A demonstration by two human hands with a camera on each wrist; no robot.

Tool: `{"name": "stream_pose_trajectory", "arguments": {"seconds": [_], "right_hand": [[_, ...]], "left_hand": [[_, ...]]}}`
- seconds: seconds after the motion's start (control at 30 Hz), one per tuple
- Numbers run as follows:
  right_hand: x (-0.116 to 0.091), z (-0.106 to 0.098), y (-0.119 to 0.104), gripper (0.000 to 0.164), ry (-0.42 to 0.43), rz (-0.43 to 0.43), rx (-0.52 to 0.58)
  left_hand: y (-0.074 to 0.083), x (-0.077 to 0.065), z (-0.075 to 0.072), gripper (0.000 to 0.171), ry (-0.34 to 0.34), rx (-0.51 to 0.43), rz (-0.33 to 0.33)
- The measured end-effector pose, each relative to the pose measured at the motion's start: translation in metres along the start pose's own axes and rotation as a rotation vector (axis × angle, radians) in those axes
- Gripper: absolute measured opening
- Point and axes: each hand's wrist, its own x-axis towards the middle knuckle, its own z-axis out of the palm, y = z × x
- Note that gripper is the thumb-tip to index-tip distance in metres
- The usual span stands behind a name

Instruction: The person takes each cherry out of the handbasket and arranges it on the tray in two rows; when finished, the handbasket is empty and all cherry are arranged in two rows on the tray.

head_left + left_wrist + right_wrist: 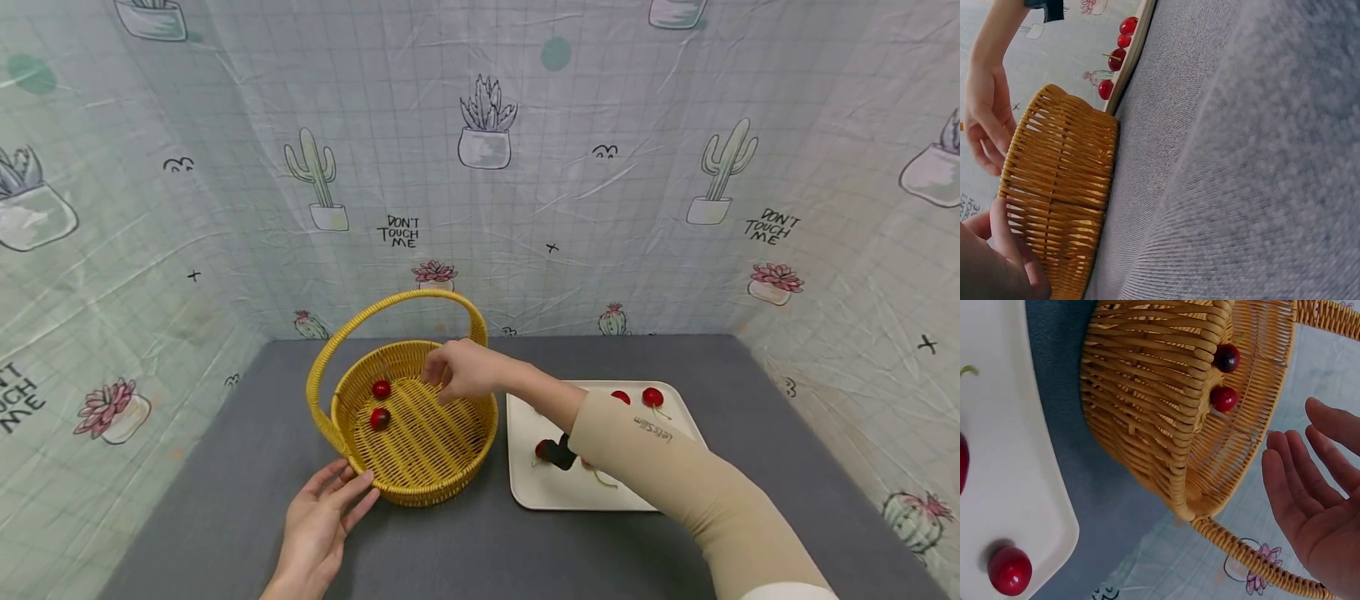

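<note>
A round yellow wicker basket with a tall arched handle holds two cherries, a red cherry and a darker cherry. At its near left side my left hand holds the rim by the handle's foot; the left wrist view shows its fingers over the edge and along the weave. Over the inside of the basket hovers my right hand. Its fingers are loosely bent with nothing between them, as the right wrist view shows.
To the basket's right lies a cream tray bearing several cherries, among them a stemmed cherry at the back. My right forearm crosses above the tray and hides part of it. A cactus-print cloth hangs behind the grey table.
</note>
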Motion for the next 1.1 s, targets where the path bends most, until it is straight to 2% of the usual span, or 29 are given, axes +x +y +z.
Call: {"name": "stream_pose_trajectory", "arguments": {"seconds": [0.3, 0.43, 0.77, 0.97, 1.1], "right_hand": [[0.029, 0.003, 0.006, 0.028, -0.055, 0.035, 0.008], [0.041, 0.006, 0.007, 0.027, -0.067, 0.057, 0.047], [0.069, 0.019, 0.021, 0.029, -0.02, 0.133, 0.078], [0.081, 0.026, 0.023, 0.03, 0.002, 0.198, 0.02], [0.091, 0.031, 0.021, 0.028, 0.017, 0.207, 0.0]], "left_hand": [[-0.002, 0.001, 0.001, 0.047, 0.013, -0.001, 0.014], [-0.003, 0.001, 0.001, 0.048, 0.014, 0.003, 0.017], [-0.006, 0.0, 0.002, 0.046, 0.018, -0.017, 0.034], [-0.007, 0.0, 0.002, 0.046, 0.019, -0.026, 0.035], [-0.007, 0.001, 0.002, 0.046, 0.026, -0.023, 0.034]]}}
